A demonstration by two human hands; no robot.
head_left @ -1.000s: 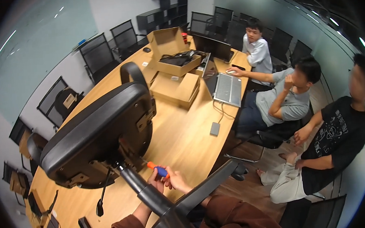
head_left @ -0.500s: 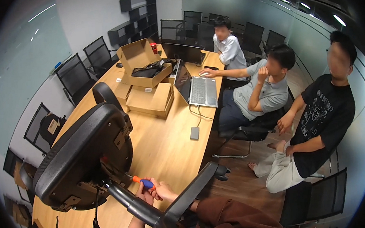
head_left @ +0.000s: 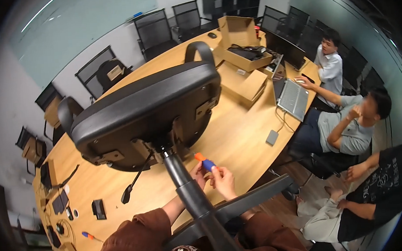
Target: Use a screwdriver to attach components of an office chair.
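Observation:
An upturned office chair leans with its black seat [head_left: 149, 115] on the table, underside facing me. Its gas-lift post [head_left: 186, 187] slants down toward me to the star base [head_left: 257, 198]. My right hand [head_left: 223, 181] is closed round the blue end of an orange-and-blue screwdriver [head_left: 204, 162]. The tool points at the seat's mounting plate [head_left: 179, 135]; its tip is too small to tell whether it touches a screw. Partly behind the post, my left hand [head_left: 197, 174] has its fingers closed at the same handle. A black lever [head_left: 135, 181] sticks out from the plate.
Another screwdriver [head_left: 91, 235], a black block [head_left: 98, 209] and cables lie on the table [head_left: 137, 214] at left. Cardboard boxes [head_left: 242, 83] and a laptop [head_left: 293, 99] stand farther back. Three people sit along the right side. Mesh chairs [head_left: 157, 33] line the far side.
My view has turned left, so the chair, boxes and people appear farther right. More of the table's left end shows. Both hands stay at the screwdriver beside the post.

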